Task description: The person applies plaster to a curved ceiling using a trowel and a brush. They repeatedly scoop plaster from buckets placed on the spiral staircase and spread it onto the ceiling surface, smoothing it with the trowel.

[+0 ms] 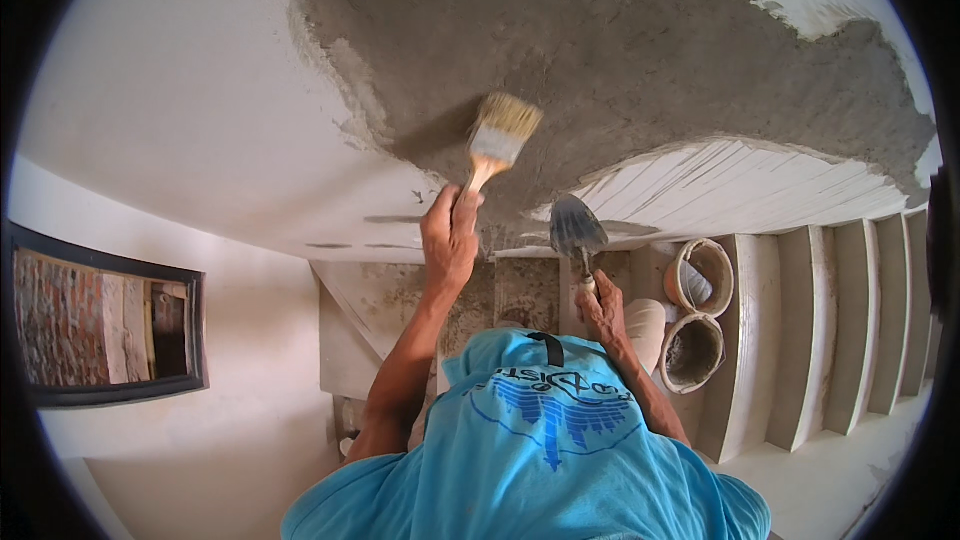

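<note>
While the left hand (452, 240) pinches the flat paintbrush (497, 143) (pale bristles, silvery metal ferrule, light wooden handle) between thumb and curled fingers, the right hand (602, 310) is wrapped round the handle of the pointed, dark metal trowel (578, 227). Neither hand is spread.

Landmark: big, rough, dark-grey plaster patch (620, 50) on the white wall (180, 100). Brush head is in front of the patch's lower part, left of its middle. Bristles blurred; can't tell if they touch. Trowel blade is at the patch's lower edge, tip up; contact unclear too. Upper round, cement-smeared bucket (727, 275) and lower round, grey-crusted bucket (692, 388) sit below the patch, right of its middle, by the pale concrete stairs (755, 340).

Handling, my read: brush is light; handle stiff, bristles soft and springy, so they should splay under load. Hold it on the wood just behind the ferrule, loose wrist. Wet wood might get slippery. Trowel is probably heavier toward the blade, stiff, not fragile; take it by the wooden grip, thumb along the top, off the blade edge. Patch looks damp, likely soft enough to mark: light pressure.
</note>
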Available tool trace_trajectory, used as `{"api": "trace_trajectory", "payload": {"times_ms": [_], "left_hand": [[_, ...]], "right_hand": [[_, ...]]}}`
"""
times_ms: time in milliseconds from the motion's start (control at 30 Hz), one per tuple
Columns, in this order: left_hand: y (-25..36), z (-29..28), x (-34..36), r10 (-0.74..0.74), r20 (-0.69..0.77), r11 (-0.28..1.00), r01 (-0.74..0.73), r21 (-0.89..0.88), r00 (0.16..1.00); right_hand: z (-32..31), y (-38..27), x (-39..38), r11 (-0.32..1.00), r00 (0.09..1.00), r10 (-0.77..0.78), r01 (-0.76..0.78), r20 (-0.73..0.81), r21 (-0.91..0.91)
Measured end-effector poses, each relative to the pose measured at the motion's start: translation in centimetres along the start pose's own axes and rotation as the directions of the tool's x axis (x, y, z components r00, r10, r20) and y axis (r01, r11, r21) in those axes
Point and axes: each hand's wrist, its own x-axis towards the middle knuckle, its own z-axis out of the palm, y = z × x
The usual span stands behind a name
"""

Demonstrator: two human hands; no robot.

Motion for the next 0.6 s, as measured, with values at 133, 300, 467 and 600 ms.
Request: {"api": "trace_trajectory", "payload": {"times_ms": [133,300,467,600], "left_hand": [[-2.6,-3.4,-4.8,-0.353,0.014,0.934,0.353,-0.063,0.936],[0.1,-3.9,-5.5,-0.250,0.009,0.955,0.248,-0.164,0.968],[1.7,-1.2,-1.9,-0.062,-0.024,0.979,0.056,-0.198,0.998],[-2.0,-0.3,-1.7,-0.190,-0.026,0.964,0.181,-0.196,0.981]], "right_hand": [[-0.2,0.5,-0.5,1.000,0.998,-0.013,0.014,-0.057,0.026],[-0.3,0.8,-0.4,1.000,0.998,-0.026,0.025,-0.064,-0.018],[-0.1,0.7,-0.5,1.000,1.000,0.005,-0.005,0.015,0.006],[-0.4,1.4,-0.3,0.991,0.996,-0.084,0.084,-0.002,-0.100]]}}
